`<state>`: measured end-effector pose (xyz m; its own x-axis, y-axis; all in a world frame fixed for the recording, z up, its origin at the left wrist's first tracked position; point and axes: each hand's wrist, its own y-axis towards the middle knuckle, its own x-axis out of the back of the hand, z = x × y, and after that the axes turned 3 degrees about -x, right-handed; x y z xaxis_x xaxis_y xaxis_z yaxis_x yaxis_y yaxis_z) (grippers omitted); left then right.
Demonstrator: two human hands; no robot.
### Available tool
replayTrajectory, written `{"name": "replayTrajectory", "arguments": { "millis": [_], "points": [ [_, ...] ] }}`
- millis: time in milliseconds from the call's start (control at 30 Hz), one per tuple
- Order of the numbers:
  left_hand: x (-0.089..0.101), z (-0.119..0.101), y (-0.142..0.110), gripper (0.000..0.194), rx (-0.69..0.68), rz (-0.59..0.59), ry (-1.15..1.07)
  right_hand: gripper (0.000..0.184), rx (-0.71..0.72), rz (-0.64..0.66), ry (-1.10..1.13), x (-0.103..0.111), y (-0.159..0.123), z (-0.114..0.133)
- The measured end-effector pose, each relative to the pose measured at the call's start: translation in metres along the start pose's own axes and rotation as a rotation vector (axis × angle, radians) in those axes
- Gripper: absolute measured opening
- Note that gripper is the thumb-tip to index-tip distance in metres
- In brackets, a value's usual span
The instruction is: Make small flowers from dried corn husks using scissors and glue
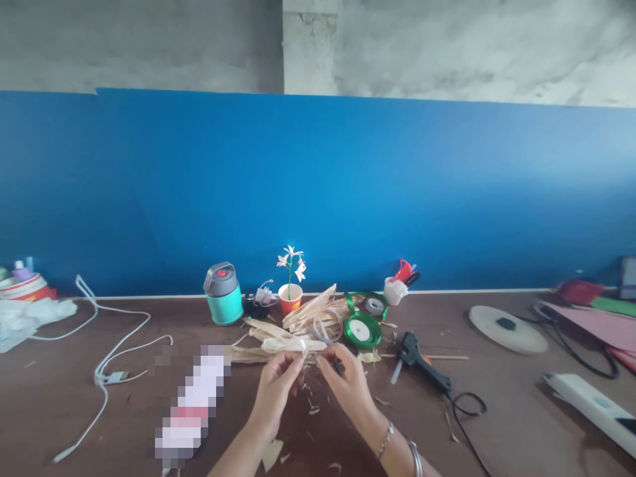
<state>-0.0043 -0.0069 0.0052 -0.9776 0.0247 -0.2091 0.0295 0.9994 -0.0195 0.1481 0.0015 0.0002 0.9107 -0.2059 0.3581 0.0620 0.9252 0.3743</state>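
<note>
My left hand [282, 376] is closed in a pinch, with a small pale piece of corn husk [303, 345] showing at its fingertips. Close by on the right, my right hand [345, 376] also pinches with thumb and fingers. What it grips is too small to make out; something dark shows by its fingers. Just beyond both hands lies a pile of dried corn husks [311, 311], pale and in long strips. Beside the pile are a roll of green ribbon [362, 330] and a roll of clear tape [328, 326]. Small husk scraps [272, 454] lie on the table below my hands.
A paper cup [290, 303] holds white flowers [292, 260]. Left of it stands a turquoise flask [223, 305]. To the right lie a black glue gun [422, 361] with its cord, a round lid [507, 329] and a white cup of tools [395, 291]. White cables [106, 351] spread at left.
</note>
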Motion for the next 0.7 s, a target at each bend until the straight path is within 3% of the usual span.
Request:
{"name": "replayTrajectory", "arguments": {
  "millis": [100,200,700],
  "points": [
    [0.0002,0.0007,-0.0007,0.032,-0.056,0.012,-0.002,0.013,-0.095,0.108,0.185,-0.0028,0.001,0.0016],
    [-0.0004,0.0022,-0.0016,0.032,-0.084,0.021,0.016,0.015,-0.09,0.132,0.301,-0.0043,0.0004,0.0028],
    [-0.0017,-0.0033,-0.0037,0.024,-0.173,0.089,0.133,0.015,-0.047,0.142,0.395,-0.0011,-0.001,0.0068]
  ]
}}
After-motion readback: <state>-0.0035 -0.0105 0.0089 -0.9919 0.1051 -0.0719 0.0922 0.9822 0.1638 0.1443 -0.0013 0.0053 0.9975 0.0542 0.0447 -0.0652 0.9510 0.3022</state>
